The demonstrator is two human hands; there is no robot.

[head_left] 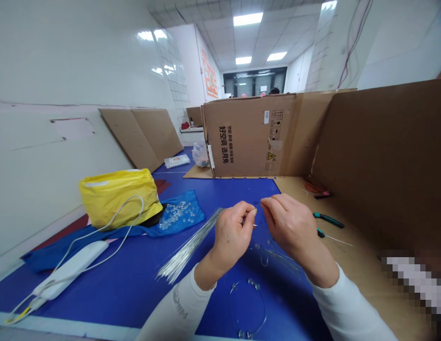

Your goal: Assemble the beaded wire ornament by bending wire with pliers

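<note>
Both hands are raised over the blue table (135, 265), close together but apart. My left hand (234, 232) is closed in a pinch, with a short bit of something thin showing by the thumb. Opposite it, my right hand (289, 222) is also closed, fingertips pressed together; what they hold is too small to name. A bundle of silvery wires (192, 251) lies left of my left hand. Below the hands rests a wire loop (265, 310) with clear beads. Thin wires (284, 260) and a small loop (264, 259) lie beneath my right hand.
Clear beads (177, 213) lie on a blue cloth (195, 201) beside a yellow bag (121, 199). A white power strip (71, 270) with cable is at left. Green-handled pliers (328, 219) lie at right. Cardboard (248, 137) walls the back and right.
</note>
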